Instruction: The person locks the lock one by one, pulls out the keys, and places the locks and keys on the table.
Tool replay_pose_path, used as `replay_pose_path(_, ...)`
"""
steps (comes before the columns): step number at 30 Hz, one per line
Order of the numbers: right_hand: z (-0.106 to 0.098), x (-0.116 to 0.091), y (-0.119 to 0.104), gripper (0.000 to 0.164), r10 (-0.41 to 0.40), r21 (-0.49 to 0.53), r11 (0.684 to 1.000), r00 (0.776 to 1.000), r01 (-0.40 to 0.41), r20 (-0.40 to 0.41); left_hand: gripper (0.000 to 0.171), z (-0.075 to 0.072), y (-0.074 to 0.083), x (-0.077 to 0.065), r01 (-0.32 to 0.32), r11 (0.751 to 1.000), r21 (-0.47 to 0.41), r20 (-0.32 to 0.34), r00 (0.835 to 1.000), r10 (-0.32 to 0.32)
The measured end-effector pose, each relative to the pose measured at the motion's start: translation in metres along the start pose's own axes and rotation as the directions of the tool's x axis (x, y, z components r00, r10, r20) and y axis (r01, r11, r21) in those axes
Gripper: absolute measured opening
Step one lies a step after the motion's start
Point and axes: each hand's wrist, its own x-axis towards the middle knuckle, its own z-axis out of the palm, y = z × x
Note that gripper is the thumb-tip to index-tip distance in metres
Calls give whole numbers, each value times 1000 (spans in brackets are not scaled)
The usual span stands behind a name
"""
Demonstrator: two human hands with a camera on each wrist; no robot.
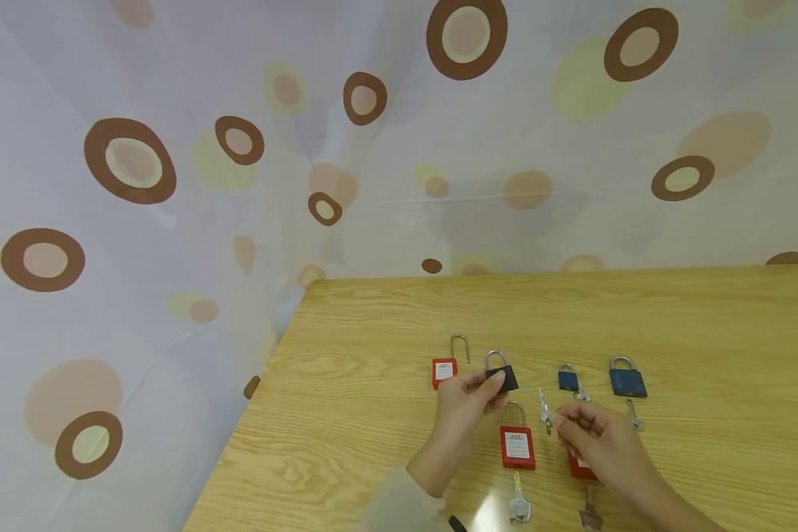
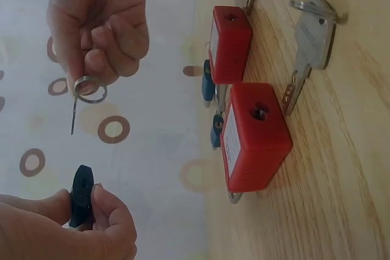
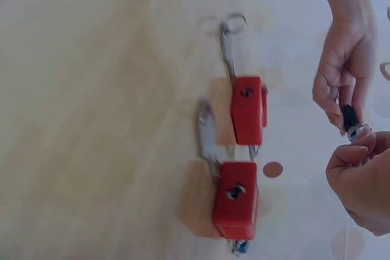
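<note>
My left hand (image 1: 461, 410) grips a small black padlock (image 1: 504, 380) by its body, shackle pointing up and closed. To its right, my right hand (image 1: 601, 443) pinches a silver key (image 1: 543, 405) with a split ring (image 2: 91, 91). In the left wrist view the key (image 2: 74, 117) points toward the padlock's keyhole end (image 2: 82, 194), with a gap between them. Near the hands lie a red padlock (image 1: 517, 447) with its shackle up and a second red padlock (image 1: 580, 467), partly covered by my right hand.
Behind my left hand lies a red padlock (image 1: 444, 369) with its shackle swung open. Farther right are a small blue padlock (image 1: 568, 380) and a larger blue one (image 1: 628, 382). Loose keys lie below the padlocks, including one key (image 1: 520, 506) near the front. A patterned curtain (image 1: 386, 244) borders the wooden table (image 1: 332, 414).
</note>
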Motion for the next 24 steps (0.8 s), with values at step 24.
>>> replay_pose_path(24,12,82,5,19,278,-113,958,951,-264,135,14,25,-33,73,89,851,518,-266,962,62)
